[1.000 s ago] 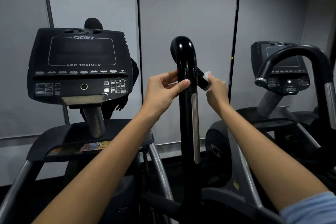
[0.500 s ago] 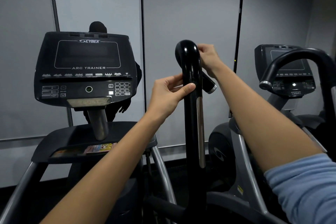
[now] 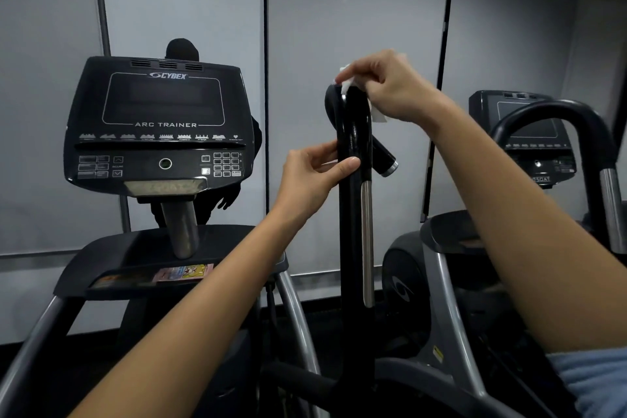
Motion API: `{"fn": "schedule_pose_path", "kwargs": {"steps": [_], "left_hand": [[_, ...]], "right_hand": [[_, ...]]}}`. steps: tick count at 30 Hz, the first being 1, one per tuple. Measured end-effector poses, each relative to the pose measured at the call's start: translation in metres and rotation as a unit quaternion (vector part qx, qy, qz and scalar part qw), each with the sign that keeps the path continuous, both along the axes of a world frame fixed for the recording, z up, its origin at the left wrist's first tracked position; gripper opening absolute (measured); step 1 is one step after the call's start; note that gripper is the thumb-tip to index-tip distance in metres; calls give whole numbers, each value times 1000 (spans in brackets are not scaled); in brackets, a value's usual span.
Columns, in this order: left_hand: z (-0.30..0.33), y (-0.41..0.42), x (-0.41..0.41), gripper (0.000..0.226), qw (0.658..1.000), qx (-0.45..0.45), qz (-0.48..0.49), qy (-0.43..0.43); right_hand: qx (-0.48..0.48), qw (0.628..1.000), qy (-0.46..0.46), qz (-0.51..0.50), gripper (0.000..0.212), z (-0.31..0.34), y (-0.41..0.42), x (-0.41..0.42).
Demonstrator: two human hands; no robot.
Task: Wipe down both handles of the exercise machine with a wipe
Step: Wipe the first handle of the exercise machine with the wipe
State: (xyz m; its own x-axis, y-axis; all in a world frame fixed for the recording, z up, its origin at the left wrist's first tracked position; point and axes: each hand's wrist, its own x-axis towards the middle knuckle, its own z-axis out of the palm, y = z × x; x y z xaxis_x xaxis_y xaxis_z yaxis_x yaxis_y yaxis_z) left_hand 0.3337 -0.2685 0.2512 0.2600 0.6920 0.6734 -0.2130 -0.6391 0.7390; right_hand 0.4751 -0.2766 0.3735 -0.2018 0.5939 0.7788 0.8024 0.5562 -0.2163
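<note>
A glossy black handle (image 3: 353, 214) of the exercise machine rises upright in the middle, curving over at its top, with a steel strip down its right side and a short side grip (image 3: 385, 159). My right hand (image 3: 390, 88) pinches a white wipe (image 3: 346, 83) against the curved top of the handle. My left hand (image 3: 314, 176) grips the handle's shaft just below, thumb across the front. The machine's other handle is not in view.
The machine's black console (image 3: 163, 122) marked ARC TRAINER stands at the left on a grey post, with a tray (image 3: 135, 268) below holding a colourful card. A second machine (image 3: 549, 146) with a curved handle stands at the right. Grey window blinds fill the background.
My right hand has risen with the wipe from the side grip to the curved top of the handle. My left hand has kept its hold on the shaft.
</note>
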Motion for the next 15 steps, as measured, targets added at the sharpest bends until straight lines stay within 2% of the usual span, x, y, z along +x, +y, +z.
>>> {"fn": "schedule_pose_path", "kwargs": {"steps": [2, 6, 8, 12, 15], "left_hand": [[-1, -2, 0, 37, 1000, -7, 4, 2], [-2, -6, 0, 39, 998, 10, 37, 43], [-8, -9, -1, 42, 994, 22, 59, 89], [-26, -11, -1, 23, 992, -23, 61, 112], [-29, -10, 0, 20, 991, -15, 70, 112]], "right_hand": [[-11, 999, -30, -19, 38, 9, -13, -4], [67, 995, 24, -77, 37, 29, 7, -21], [26, 993, -10, -118, 31, 36, 22, -28], [-99, 973, -120, -171, 25, 44, 35, -36], [-96, 966, -152, -185, 23, 39, 31, -41]]}}
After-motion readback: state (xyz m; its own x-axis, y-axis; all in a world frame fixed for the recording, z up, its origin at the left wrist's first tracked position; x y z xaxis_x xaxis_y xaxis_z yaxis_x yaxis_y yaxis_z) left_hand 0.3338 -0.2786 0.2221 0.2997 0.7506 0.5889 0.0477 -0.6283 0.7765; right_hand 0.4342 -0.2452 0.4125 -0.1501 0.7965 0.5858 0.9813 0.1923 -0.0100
